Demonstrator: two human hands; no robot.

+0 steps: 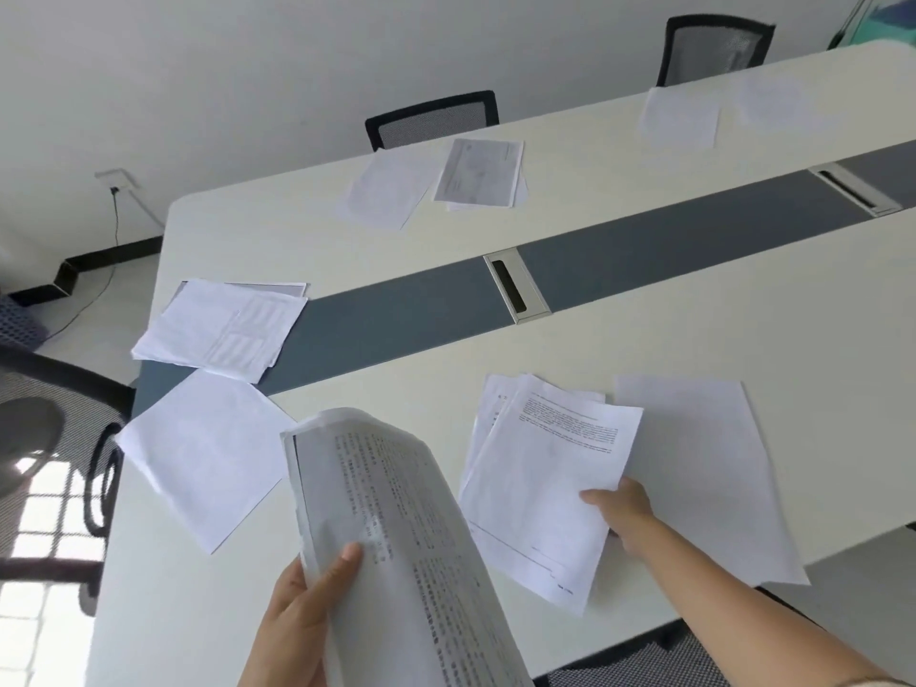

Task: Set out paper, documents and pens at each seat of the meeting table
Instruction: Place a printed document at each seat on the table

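My left hand (307, 602) grips a thick stack of printed documents (391, 528), curled and raised above the white meeting table (644, 329). My right hand (622, 508) pinches the near edge of a few printed sheets (545, 478) that lie fanned on the table. A blank sheet (704, 463) lies just right of them. Another blank sheet (203, 453) lies at the table's left end, with a document pile (223, 324) behind it. Across the table are a blank sheet (386, 185) beside a printed document (478, 173), and farther right more paper (679, 116). No pens show.
A grey strip (644, 240) with two cable hatches (515, 287) runs down the table's middle. Black mesh chairs stand at the far side (431, 116), (714, 47) and at the left end (54, 414). A cable hangs from a wall socket (115, 183).
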